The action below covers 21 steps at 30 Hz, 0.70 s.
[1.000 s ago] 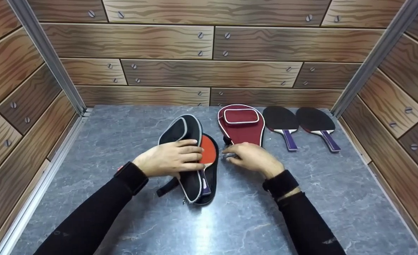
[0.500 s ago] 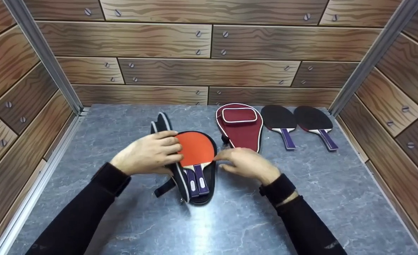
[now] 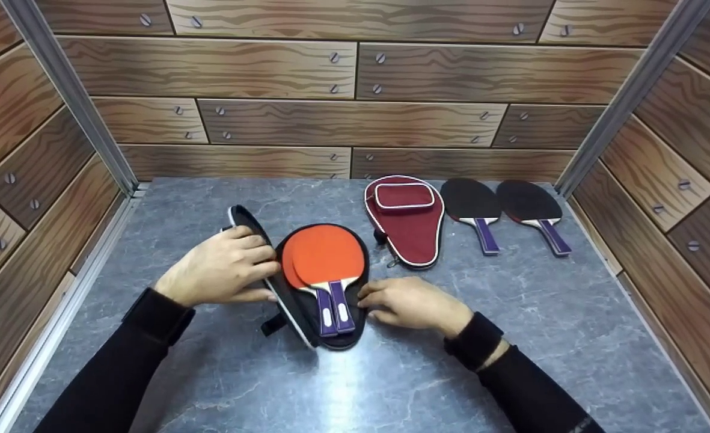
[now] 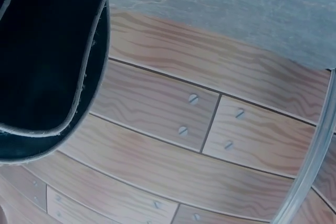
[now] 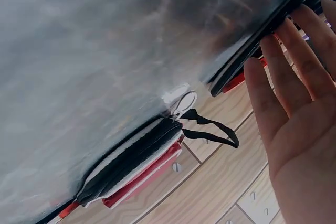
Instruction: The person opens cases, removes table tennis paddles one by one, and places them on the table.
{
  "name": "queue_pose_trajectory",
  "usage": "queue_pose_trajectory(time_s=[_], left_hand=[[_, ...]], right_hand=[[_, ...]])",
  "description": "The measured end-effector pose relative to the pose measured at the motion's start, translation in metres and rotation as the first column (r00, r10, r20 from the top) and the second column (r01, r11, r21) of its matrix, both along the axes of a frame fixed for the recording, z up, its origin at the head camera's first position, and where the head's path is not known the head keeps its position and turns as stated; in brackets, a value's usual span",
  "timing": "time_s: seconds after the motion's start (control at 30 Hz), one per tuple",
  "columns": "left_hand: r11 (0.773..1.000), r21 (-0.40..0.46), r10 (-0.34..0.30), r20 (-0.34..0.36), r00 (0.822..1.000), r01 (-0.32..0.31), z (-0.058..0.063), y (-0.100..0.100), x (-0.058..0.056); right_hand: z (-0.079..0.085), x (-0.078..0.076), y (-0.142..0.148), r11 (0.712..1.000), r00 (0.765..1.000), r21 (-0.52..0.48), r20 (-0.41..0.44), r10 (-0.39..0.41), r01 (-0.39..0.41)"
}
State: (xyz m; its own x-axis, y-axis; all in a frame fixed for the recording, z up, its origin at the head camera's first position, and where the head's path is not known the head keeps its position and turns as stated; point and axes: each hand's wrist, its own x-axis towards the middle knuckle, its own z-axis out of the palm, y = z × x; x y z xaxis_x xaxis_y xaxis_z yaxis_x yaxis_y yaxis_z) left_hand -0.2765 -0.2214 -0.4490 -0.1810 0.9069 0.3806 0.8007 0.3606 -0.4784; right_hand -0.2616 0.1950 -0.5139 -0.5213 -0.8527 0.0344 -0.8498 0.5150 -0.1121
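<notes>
A black paddle case [image 3: 359,322] lies unzipped on the grey tabletop. Two overlapping table tennis paddles [image 3: 332,252], orange-red side up with purple handles, rest inside it. My left hand [image 3: 221,269] grips the case's flap [image 3: 249,221], which stands folded up to the left. In the left wrist view the flap's grey-piped outside [image 4: 42,56] fills the upper left; that hand's grip is hidden there. My right hand [image 3: 413,302] touches the case's right edge with its fingertips. The right wrist view shows its fingers [image 5: 273,77] fairly straight along the zipper.
A zipped red paddle case [image 3: 412,231] with white piping lies behind the right hand. Two black-faced paddles [image 3: 471,198] with purple handles lie right of it. Wood-patterned walls [image 3: 355,120] enclose the back and sides. A black strap [image 3: 273,325] sticks out left of the black case.
My left hand has swung the flap leftward, uncovering both orange-red paddles. My right hand has moved from beside the red case down to the black case's right edge.
</notes>
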Motion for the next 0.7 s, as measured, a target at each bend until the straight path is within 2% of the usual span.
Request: queue_pose_trajectory(time_s=[0.23, 0.43, 0.57, 0.7], left_hand=[[0.999, -0.023, 0.044, 0.069, 0.997, -0.043, -0.013, -0.006, 0.020], [0.996, -0.037, 0.091, 0.176, 0.980, -0.086, -0.029, -0.005, 0.037], [0.994, -0.039, 0.105, 0.272, 0.957, -0.098, -0.042, -0.003, 0.044], [0.987, -0.093, 0.155, 0.377, 0.913, -0.130, -0.055, -0.002, 0.049]], right_hand=[[-0.002, 0.010, 0.019, 1.000, 1.000, -0.002, 0.013, -0.001, 0.002], [-0.001, 0.018, 0.037, 1.000, 0.999, -0.012, 0.034, -0.024, 0.025], [0.001, 0.022, 0.046, 0.999, 0.999, -0.026, 0.042, -0.025, 0.027], [0.001, 0.024, 0.053, 0.999, 0.999, -0.045, 0.047, -0.024, 0.026]])
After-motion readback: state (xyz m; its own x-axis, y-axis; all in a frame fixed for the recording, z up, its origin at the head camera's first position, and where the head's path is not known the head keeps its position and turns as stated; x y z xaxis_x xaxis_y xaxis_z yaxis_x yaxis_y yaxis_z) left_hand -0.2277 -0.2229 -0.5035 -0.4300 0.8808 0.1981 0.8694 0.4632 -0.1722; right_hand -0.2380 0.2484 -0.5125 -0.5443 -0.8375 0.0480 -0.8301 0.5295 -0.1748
